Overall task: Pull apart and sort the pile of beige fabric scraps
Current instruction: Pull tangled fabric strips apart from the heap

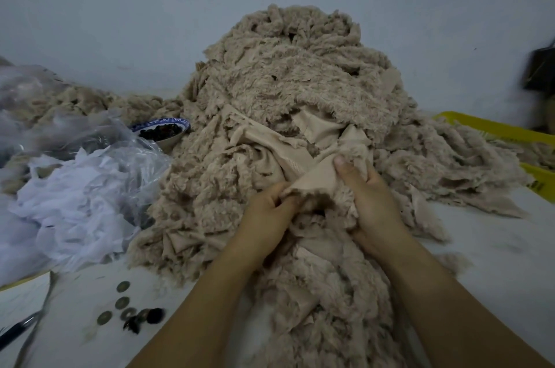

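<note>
Both hands work at the near foot of the tall pile of beige fleecy fabric scraps (288, 103). Left hand (264, 217) pinches the lower corner of one beige scrap with a smooth backing (318, 178); right hand (369, 199) clamps the same scrap's upper edge, thumb on top. The scrap is stretched between them and touches the pile, so separation is judged incomplete. Loose scraps lie nearer than the pile, between the forearms. Left of the pile on the white tabletop (495, 247): round metal buttons (123, 303), crumpled white tissue (75, 202), then a blue-rimmed bowl of dark pieces (163, 130). Right of the pile, a yellow bag (495, 127) lies under spread scraps. Most of the pile appears unsorted; the bulk of the task remains.
</note>
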`<state>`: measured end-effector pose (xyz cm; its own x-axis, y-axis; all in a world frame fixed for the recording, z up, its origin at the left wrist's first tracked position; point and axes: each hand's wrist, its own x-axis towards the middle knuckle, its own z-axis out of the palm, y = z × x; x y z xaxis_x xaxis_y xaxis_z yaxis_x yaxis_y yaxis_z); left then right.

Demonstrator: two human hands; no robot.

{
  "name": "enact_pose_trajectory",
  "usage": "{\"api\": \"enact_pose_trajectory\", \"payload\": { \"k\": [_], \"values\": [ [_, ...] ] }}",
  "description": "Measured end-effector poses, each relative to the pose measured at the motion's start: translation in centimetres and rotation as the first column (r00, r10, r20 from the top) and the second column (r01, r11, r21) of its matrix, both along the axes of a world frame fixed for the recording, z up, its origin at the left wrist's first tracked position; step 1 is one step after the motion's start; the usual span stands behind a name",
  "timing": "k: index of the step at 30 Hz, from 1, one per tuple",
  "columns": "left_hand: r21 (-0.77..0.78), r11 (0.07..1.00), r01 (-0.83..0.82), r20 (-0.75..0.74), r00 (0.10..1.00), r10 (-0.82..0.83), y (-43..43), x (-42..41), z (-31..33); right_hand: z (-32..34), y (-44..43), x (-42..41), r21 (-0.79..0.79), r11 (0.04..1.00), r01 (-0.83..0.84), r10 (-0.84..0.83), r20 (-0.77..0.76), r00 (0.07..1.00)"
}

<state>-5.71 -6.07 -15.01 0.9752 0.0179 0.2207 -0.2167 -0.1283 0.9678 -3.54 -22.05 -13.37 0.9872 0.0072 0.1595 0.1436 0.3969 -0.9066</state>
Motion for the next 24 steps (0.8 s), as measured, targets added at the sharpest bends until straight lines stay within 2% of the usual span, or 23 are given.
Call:
{"api": "enact_pose_trajectory", "payload": {
  "k": [3, 6, 9, 11, 13, 15, 16, 17, 18, 19, 21, 22, 24],
  "values": [
    [0.027, 0.989, -0.149, 0.083, 0.986, 0.146, 0.3, 0.0, 0.6, -0.2, -0.2, 0.5, 0.083, 0.995, 0.059, -0.056, -0.034, 0.998],
    [0.032, 0.98, -0.195, 0.15, 0.971, 0.188, 0.3, -0.2, 1.0, -0.3, -0.6, 1.2, 0.199, 0.973, 0.113, -0.1, -0.075, 0.992],
    [-0.005, 0.965, -0.261, 0.163, 0.952, 0.258, 1.0, -0.3, 1.4, -0.3, -2.0, 2.2, 0.348, 0.912, 0.217, -0.184, -0.127, 0.975],
    [-0.08, 0.961, -0.264, 0.145, 0.951, 0.273, 0.9, -0.5, 1.7, -0.6, -2.4, 2.5, 0.386, 0.896, 0.222, -0.186, -0.128, 0.974],
    [-0.23, 0.933, -0.276, 0.072, 0.951, 0.299, 0.8, -0.6, 2.0, -0.9, -2.4, 2.7, 0.37, 0.9, 0.229, -0.188, -0.143, 0.972],
    [-0.471, 0.836, -0.283, -0.034, 0.952, 0.303, 1.5, -0.4, 2.3, -0.7, -2.8, 2.6, 0.374, 0.882, 0.286, -0.224, -0.199, 0.954],
    [-0.545, 0.785, -0.296, -0.065, 0.948, 0.312, 2.0, -0.3, 2.5, -0.5, -3.4, 2.7, 0.396, 0.861, 0.32, -0.243, -0.231, 0.942],
    [-0.537, 0.782, -0.316, -0.073, 0.941, 0.33, 2.4, -0.2, 2.5, -0.3, -3.9, 2.7, 0.4, 0.846, 0.351, -0.267, -0.252, 0.93],
    [-0.428, 0.839, -0.337, -0.05, 0.935, 0.35, 2.6, -0.1, 2.4, -0.1, -4.2, 2.6, 0.385, 0.849, 0.363, -0.287, -0.241, 0.927],
    [-0.227, 0.913, -0.338, 0.002, 0.938, 0.348, 2.3, -0.4, 2.4, 0.1, -4.0, 2.3, 0.354, 0.868, 0.348, -0.29, -0.207, 0.934],
    [0.119, 0.974, -0.194, 0.115, 0.977, 0.18, 0.6, -1.0, 2.2, 0.2, -2.5, 1.5, 0.214, 0.937, 0.276, -0.256, -0.117, 0.96],
    [0.206, 0.973, -0.1, 0.126, 0.989, 0.075, -0.2, -1.2, 1.9, 0.3, -1.4, 1.0, 0.122, 0.964, 0.235, -0.226, -0.085, 0.971],
    [0.222, 0.974, 0.034, 0.101, 0.993, -0.058, -1.1, -1.7, 1.5, 0.3, 0.2, 0.1, -0.037, 0.986, 0.16, -0.161, -0.016, 0.987]
  ]
}}
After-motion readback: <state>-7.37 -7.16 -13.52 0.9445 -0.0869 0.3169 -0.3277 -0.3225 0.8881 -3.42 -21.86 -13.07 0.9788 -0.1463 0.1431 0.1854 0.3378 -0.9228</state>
